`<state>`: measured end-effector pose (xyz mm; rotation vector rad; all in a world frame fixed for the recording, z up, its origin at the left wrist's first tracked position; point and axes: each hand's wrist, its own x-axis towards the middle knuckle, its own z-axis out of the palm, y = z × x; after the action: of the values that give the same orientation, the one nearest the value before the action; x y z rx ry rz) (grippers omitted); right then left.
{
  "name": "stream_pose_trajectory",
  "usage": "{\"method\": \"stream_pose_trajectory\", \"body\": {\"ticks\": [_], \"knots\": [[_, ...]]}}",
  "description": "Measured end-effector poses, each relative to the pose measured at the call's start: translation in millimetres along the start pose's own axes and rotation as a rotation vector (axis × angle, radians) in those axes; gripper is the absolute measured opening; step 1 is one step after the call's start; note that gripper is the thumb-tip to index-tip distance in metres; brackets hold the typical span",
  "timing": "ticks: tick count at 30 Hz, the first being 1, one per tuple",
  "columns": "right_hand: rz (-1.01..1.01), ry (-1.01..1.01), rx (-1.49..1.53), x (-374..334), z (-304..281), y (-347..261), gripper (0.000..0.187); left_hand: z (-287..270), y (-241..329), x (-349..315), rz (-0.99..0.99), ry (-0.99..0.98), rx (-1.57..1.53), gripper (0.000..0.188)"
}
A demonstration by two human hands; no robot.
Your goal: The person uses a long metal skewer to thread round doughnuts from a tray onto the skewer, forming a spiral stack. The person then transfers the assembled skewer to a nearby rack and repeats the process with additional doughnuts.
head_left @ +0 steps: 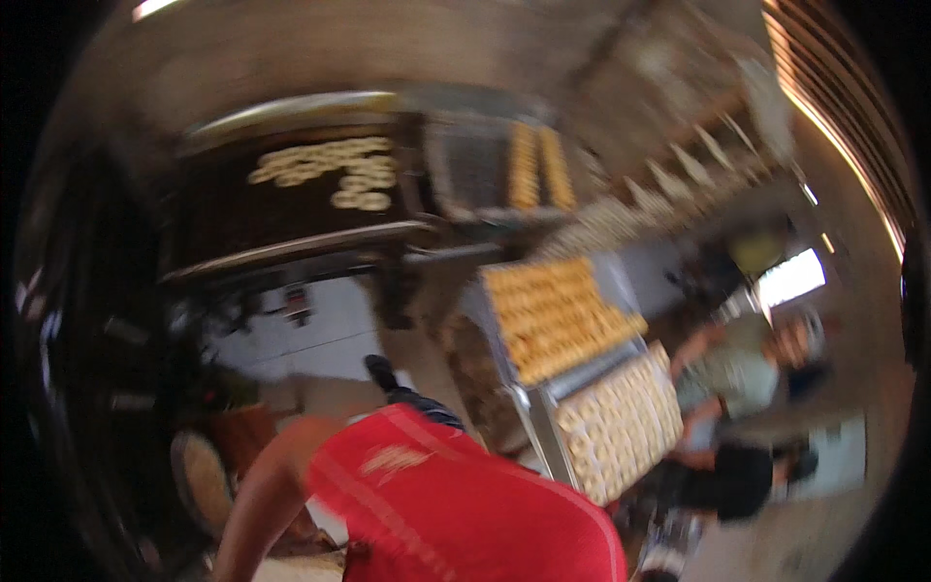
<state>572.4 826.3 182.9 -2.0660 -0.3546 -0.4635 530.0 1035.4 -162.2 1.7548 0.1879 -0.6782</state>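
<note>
Neither of my hands is in view. A red shirt [465,504] fills the lower middle, with a bare arm [267,500] bent from its sleeve. The arm runs out at the lower edge, so its hand is cut off. Just beyond the shirt, to the right, stands a tray of golden-brown baked pieces [558,315] in close rows. Nearer and beside it lies a tray of pale, round dough pieces [621,422]. What either hand holds cannot be seen. The whole picture is smeared by motion.
Far left, pale dough rings [364,179] lie on a dark flat surface [252,218] with a metal front edge. Beside it, a wire-like rack [475,175] bears two golden rows. People [732,373] are at the right. A round container [202,480] stands at lower left.
</note>
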Motion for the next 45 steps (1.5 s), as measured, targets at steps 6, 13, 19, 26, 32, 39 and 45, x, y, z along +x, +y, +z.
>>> {"method": "stream_pose_trajectory", "body": {"ticks": [6, 13, 19, 26, 32, 39, 45], "knots": [[-0.023, 0.260, -0.075, -32, -85, -49, 0.034, 45, 42, 40, 0.031, -0.336, 0.287, 0.059], [0.262, 0.981, -0.283, -267, -131, -112, 0.033, 165, 37, -3, 0.064, -0.953, 0.541, 0.054], [0.981, 2.345, -0.634, -671, 15, -218, 0.040, 345, 5, -234, 0.332, -1.702, 0.971, 0.046], [2.278, 3.317, -0.959, -876, 345, -443, 0.055, 353, -150, -481, 0.477, -2.334, 1.306, 0.046], [1.908, 3.225, -0.549, -913, 466, -492, 0.046, 297, -226, -571, 0.246, -2.103, 1.677, 0.047], [0.450, 3.509, -0.021, -900, 454, -494, 0.039, 298, -161, -586, 0.265, -2.178, 1.754, 0.051], [0.076, 3.393, -0.155, -833, 349, -483, 0.034, 317, -69, -523, 0.162, -2.120, 1.425, 0.049]]}}
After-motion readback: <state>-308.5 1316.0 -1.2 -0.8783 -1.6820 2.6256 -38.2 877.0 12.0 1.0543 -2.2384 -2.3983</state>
